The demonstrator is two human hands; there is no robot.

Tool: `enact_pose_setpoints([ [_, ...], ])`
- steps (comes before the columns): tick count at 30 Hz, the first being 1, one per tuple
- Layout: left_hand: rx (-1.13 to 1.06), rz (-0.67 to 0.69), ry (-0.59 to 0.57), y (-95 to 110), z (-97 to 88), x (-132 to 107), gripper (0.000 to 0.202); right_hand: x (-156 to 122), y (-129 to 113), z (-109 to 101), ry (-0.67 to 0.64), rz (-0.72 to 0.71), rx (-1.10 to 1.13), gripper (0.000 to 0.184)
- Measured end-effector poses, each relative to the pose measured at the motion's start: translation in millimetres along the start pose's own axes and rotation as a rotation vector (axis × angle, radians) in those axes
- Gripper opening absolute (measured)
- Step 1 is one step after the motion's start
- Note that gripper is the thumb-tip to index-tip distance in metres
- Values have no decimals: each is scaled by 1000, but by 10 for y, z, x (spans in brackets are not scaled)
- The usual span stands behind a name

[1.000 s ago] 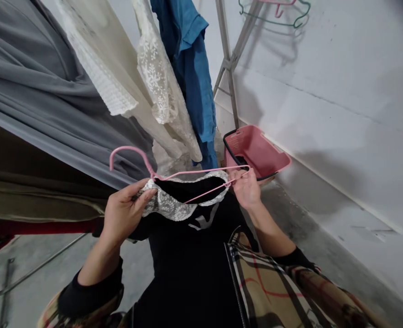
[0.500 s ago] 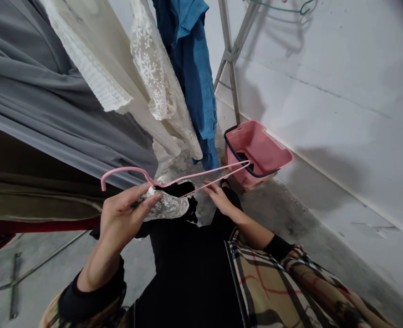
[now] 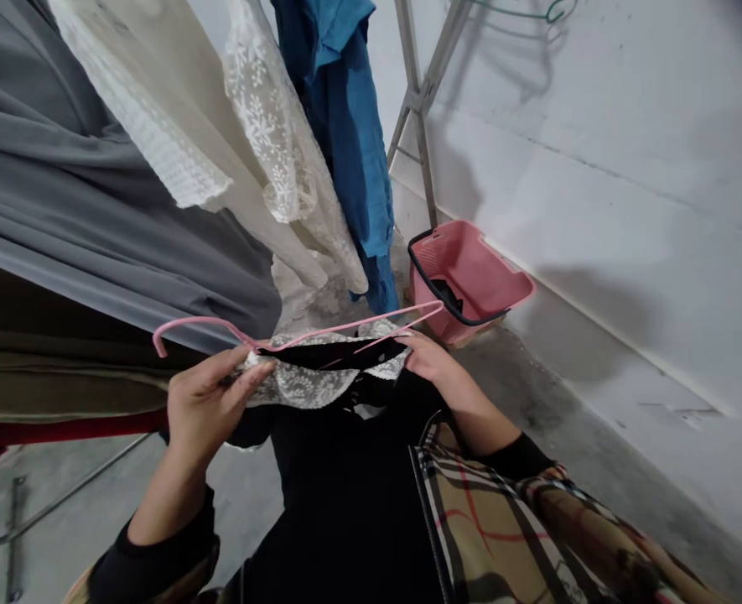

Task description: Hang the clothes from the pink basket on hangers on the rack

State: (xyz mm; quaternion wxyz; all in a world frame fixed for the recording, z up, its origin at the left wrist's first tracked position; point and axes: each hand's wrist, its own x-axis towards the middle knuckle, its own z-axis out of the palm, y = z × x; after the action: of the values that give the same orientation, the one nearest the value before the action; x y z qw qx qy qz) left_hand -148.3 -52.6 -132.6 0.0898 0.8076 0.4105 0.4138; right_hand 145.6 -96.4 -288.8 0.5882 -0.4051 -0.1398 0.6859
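My left hand (image 3: 210, 403) pinches the white lace collar (image 3: 308, 384) of a black garment (image 3: 339, 470) together with the neck of a pink wire hanger (image 3: 295, 337). The hanger's hook points left and its far end sticks out to the right past the collar. My right hand (image 3: 430, 361) grips the right side of the lace collar, just under the hanger's wire. The black garment hangs down in front of me between both hands.
Grey (image 3: 81, 193), cream lace (image 3: 263, 143) and blue (image 3: 345, 134) clothes hang at the left and middle. A pink laundry basket (image 3: 471, 285) stands on the concrete floor against the white wall. A metal rack leg (image 3: 417, 109) rises behind it.
The right hand let go of the hanger's far end, dropped away, then took hold of the collar's right side. The collar is stretched wide again. The hanger shifted left.
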Motion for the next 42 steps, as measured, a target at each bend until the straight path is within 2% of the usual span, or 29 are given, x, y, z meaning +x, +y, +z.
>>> enact_pose_setpoints([
  [4,-37,12,6,-134,52,-22,16,-172,-248,-121,-30,132,140,29],
  [7,-15,29,22,-150,81,-16,16,-242,-423,-84,24,79,193,24],
  [11,38,46,-25,-147,93,-19,16,-241,-561,-5,196,-163,197,25],
  [17,31,16,-234,-104,93,-42,24,-88,-604,28,462,-573,10,26],
  [20,-1,-16,-274,-82,101,-49,27,1,-619,4,531,-737,-99,23],
  [23,-32,-19,-277,-87,110,-58,21,34,-657,-24,544,-833,-217,22],
  [30,-63,-119,-334,-115,130,-50,22,-61,-784,-20,587,-916,-429,17],
  [38,-52,-102,-383,-152,194,-89,23,-81,-819,-60,619,-973,-606,21],
  [42,90,-122,-321,-206,251,-122,30,-105,-841,-59,583,-986,-689,24],
])
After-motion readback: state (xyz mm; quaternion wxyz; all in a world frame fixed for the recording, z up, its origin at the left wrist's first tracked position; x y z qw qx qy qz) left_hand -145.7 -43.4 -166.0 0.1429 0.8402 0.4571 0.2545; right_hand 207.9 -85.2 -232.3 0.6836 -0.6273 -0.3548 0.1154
